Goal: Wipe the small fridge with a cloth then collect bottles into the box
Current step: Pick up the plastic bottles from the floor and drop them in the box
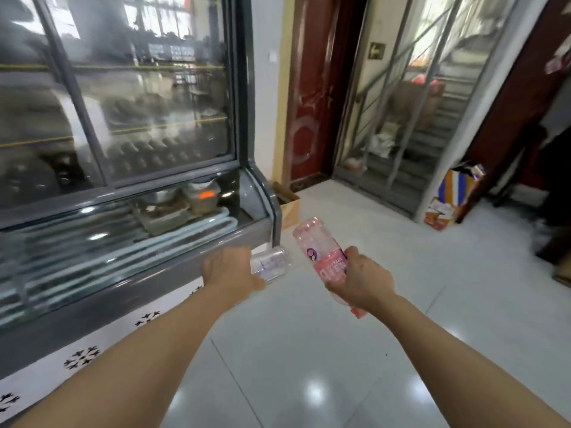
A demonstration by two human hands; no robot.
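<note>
Tiled floor | two bottles (one each) | left hand grips clear bottle | right hand grips pink bottle

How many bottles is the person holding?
2. A pink bottle is in the right hand, and a clear bottle is in the left hand. More may be hidden elsewhere.

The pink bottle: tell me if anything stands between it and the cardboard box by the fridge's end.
Nothing visible does. The right hand holds the pink bottle in the air, and only bare floor tile shows between it and the cardboard box past the fridge corner. The left hand holds a clear bottle off to the side.
</note>
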